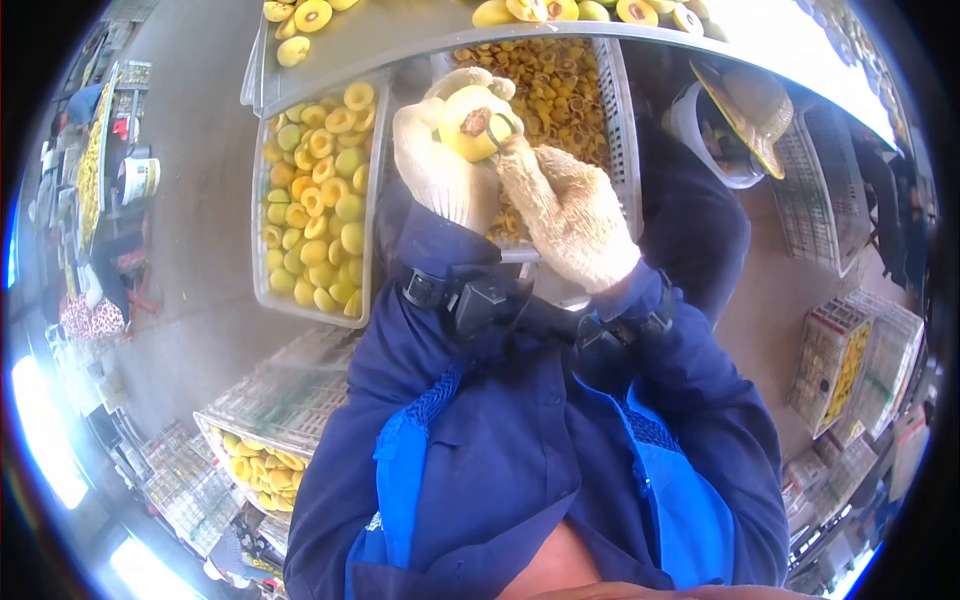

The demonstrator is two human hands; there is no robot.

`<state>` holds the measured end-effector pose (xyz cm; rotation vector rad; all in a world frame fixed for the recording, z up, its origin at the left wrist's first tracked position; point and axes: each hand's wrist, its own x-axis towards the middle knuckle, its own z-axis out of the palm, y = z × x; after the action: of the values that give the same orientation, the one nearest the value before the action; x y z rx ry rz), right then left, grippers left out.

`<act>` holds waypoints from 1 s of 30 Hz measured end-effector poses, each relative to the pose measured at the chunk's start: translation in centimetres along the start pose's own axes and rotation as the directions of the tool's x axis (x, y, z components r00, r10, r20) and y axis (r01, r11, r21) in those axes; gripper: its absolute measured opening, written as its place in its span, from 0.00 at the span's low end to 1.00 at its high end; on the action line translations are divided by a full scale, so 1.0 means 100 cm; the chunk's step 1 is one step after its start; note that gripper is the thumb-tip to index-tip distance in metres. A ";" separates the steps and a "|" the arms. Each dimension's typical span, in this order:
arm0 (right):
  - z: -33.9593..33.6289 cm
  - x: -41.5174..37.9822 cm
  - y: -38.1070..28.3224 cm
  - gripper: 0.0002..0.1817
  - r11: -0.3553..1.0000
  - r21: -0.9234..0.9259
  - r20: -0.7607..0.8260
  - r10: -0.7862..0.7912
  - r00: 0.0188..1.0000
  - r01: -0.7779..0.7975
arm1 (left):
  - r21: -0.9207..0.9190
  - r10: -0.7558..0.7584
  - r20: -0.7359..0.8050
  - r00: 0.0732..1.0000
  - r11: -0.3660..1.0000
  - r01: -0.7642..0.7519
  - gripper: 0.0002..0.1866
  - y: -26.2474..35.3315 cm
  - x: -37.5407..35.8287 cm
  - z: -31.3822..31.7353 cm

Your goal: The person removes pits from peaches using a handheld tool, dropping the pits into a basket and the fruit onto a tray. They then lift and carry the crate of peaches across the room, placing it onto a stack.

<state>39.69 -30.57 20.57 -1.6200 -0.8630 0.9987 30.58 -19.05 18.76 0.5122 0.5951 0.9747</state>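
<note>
My left hand (440, 160), in a cream knitted glove, is closed around a pale yellow peach half (462, 104) whose brown pit area faces up. In a matching glove, my right hand (575, 210) grips a small pitting tool with a thin curved loop (499, 127). The loop touches the cut face beside the pit area; its handle is hidden in my fingers. Beneath both hands stands a crate (622, 130) of small brown-orange peach scraps. To the left, a white crate (376, 200) holds yellow peach halves.
A metal table edge (400, 55) crosses the top, with peach halves on it. At right are a white bucket (690, 125) with a straw-coloured hat (750, 115) against it and stacked crates (830, 370). Another crate (280, 390) stands at lower left. Other people work at far left.
</note>
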 end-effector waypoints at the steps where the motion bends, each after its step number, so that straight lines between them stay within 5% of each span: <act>1: 0.001 0.003 0.003 0.20 0.999 -0.025 -0.005 -0.026 1.000 0.026 | 0.050 0.042 -0.001 0.999 0.998 -0.041 0.26 -0.002 0.000 0.001; 6: 0.011 0.008 0.005 0.21 0.996 0.074 0.013 -0.057 0.998 0.056 | 0.114 0.060 0.072 0.996 0.991 -0.067 0.18 0.001 -0.002 0.002; 10: 0.012 0.008 0.005 0.21 0.998 0.059 0.062 -0.043 0.997 0.039 | 0.216 0.041 -0.062 0.997 0.976 -0.027 0.12 0.005 -0.007 0.014; 17: 0.019 0.012 0.005 0.20 0.981 -0.056 0.008 -0.185 0.983 0.185 | 0.210 0.111 -0.067 0.992 0.973 -0.095 0.14 0.000 -0.010 0.009; 22: 0.026 0.010 0.006 0.19 0.993 -0.074 -0.004 -0.089 0.996 0.088 | 0.061 0.083 -0.025 0.996 0.995 -0.081 0.20 0.002 -0.008 0.006; 30: 0.016 0.017 0.005 0.20 0.997 0.032 0.132 -0.079 0.988 0.075 | 0.232 0.070 -0.075 0.995 0.971 -0.051 0.16 0.003 -0.002 -0.005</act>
<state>38.92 -28.57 19.46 -1.4993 -0.9903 1.0683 29.93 -19.03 18.64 0.7013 0.7758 0.9936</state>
